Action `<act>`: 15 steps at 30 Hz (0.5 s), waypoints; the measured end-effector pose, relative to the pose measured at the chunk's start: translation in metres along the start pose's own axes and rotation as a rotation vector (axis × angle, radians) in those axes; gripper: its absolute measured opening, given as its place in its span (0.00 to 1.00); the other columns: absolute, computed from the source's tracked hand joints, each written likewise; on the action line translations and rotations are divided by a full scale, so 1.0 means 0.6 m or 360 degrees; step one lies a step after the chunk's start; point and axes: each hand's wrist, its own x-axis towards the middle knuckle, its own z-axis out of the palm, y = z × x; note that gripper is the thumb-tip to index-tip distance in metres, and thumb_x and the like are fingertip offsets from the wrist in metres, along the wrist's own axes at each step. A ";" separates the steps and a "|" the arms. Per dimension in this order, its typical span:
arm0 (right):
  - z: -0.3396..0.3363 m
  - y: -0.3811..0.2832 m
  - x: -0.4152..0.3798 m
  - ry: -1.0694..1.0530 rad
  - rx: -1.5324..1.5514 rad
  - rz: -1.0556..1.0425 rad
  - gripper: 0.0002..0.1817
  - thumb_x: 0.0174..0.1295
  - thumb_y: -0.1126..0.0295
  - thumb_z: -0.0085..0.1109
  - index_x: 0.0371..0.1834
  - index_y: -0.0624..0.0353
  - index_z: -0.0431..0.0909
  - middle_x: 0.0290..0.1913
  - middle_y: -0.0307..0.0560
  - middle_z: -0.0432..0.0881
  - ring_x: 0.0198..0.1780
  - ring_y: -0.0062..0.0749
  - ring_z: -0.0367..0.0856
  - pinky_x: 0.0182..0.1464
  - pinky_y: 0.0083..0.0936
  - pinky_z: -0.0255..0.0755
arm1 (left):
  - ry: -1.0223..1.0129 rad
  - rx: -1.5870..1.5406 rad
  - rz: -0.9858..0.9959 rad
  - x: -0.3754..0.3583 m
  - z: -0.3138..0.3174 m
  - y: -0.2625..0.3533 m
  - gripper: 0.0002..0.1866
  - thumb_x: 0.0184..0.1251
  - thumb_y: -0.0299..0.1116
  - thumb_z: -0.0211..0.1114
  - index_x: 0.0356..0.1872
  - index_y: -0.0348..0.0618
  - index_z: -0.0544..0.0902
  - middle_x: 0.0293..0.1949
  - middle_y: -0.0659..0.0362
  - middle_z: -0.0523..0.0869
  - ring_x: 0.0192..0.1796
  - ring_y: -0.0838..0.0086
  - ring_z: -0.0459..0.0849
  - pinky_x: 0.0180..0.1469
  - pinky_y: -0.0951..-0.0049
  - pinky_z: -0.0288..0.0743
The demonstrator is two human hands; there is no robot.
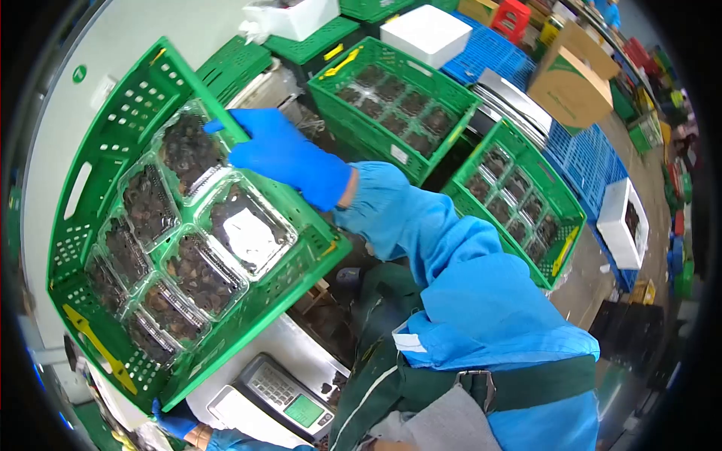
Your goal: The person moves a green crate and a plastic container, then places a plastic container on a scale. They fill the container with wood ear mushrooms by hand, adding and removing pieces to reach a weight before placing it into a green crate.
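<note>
A green plastic crate (289, 282) hangs tilted in front of me, holding several clear plastic boxes (203, 274) filled with dark brown pieces whose kind I cannot make out. My right hand (289, 154), in a blue glove, is closed over the crate's upper rim. My left hand (177, 422), also gloved in blue, grips the crate's lower corner; part of it is hidden by the crate and the view's edge. Below the crate sits a weighing scale with a keypad and green display (303, 410), beside a metal surface (289, 346).
Two more green crates, one behind (338, 139) and one at right (519, 252), hold similar boxes. White foam boxes (425, 34), blue plastic pallets (594, 161) and an open cardboard carton (568, 86) stand around the floor. A pale wall (105, 45) is at left.
</note>
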 end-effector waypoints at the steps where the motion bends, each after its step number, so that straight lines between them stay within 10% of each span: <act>1: -0.037 -0.039 -0.040 0.0035 -0.0022 -0.0007 0.25 0.44 0.74 0.57 0.51 0.58 0.77 0.28 0.46 0.79 0.30 0.23 0.75 0.33 0.23 0.72 | -0.0314 -0.0061 -0.0164 -0.020 -0.002 -0.005 0.26 0.55 0.40 0.58 0.52 0.30 0.73 0.53 0.44 0.75 0.56 0.54 0.73 0.60 0.54 0.63; 15: -0.483 -0.003 -0.296 0.1025 -0.0058 0.0416 0.30 0.48 0.75 0.50 0.60 0.61 0.70 0.51 0.43 0.75 0.46 0.25 0.74 0.49 0.19 0.68 | -0.1199 0.0454 -0.0407 0.033 0.687 -0.278 0.12 0.54 0.39 0.65 0.39 0.52 0.79 0.33 0.60 0.79 0.39 0.70 0.76 0.39 0.59 0.70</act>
